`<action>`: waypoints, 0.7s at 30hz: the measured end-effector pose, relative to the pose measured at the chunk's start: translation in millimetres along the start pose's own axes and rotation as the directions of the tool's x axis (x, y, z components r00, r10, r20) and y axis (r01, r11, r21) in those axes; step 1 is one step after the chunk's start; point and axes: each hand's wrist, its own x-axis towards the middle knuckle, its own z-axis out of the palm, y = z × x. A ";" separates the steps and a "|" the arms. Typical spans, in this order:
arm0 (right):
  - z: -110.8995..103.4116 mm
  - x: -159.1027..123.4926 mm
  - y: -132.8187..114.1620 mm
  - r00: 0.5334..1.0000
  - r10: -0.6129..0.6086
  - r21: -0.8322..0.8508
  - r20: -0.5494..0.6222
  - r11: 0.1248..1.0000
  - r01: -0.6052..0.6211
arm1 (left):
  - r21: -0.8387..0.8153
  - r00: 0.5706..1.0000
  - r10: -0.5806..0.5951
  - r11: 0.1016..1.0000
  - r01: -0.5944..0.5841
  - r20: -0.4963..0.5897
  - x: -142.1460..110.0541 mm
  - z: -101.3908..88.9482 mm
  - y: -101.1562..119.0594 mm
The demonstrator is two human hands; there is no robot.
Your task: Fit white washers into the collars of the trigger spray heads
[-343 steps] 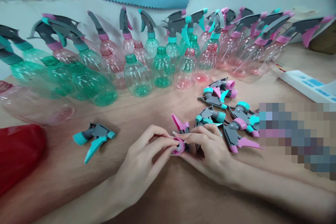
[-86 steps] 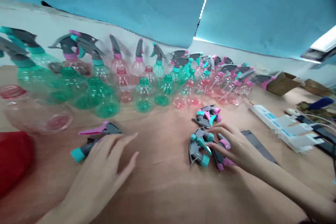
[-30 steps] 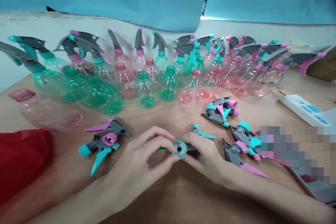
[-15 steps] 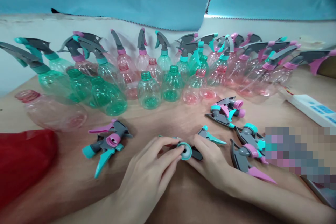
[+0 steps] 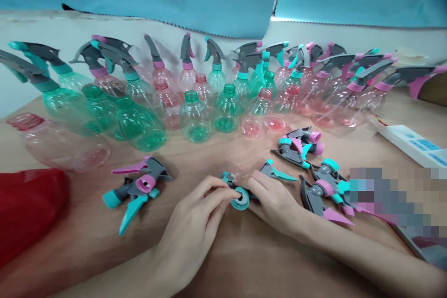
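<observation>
A grey trigger spray head with a teal screw collar point(image 5: 240, 199) is between my hands just above the table, the collar's open mouth facing me. My right hand point(image 5: 274, 198) is closed around its grey body from the right and hides most of it. My left hand point(image 5: 199, 216) is closed, its fingertips pinched at the left rim and mouth of the collar. A pale ring with a dark hole shows inside the collar. Whether the left fingertips also hold something small is hidden. Another spray head with a teal trigger point(image 5: 281, 173) lies just beyond my right hand.
Loose spray heads lie in a left pile point(image 5: 138, 188) and a right pile point(image 5: 323, 181). Behind stand open bottles point(image 5: 195, 123) and bottles with sprayers fitted point(image 5: 215, 72). A pink bottle point(image 5: 66, 142) lies at left by red material point(image 5: 31, 209). A white power strip point(image 5: 415, 142) lies right.
My hands and the spray head have shifted slightly left, and the collar is tilted a little differently. My left fingertips stay at its mouth. The whole view has moved slightly.
</observation>
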 end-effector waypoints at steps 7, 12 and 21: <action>-7.8 5.6 7.4 0.998 0.046 -0.072 0.044 0.996 -0.042 | 0.030 1.000 -0.008 1.000 0.007 0.024 -1.5 1.7 -3.9; -16.3 6.7 -15.9 0.969 0.243 0.037 0.053 0.969 -0.245 | 0.087 1.000 -0.029 0.996 0.030 -0.005 -6.8 -3.2 4.4; 5.4 -16.6 -39.1 0.923 0.369 0.426 0.108 0.822 -0.378 | 0.383 0.995 0.079 0.923 -0.050 -0.062 -16.2 -7.0 16.8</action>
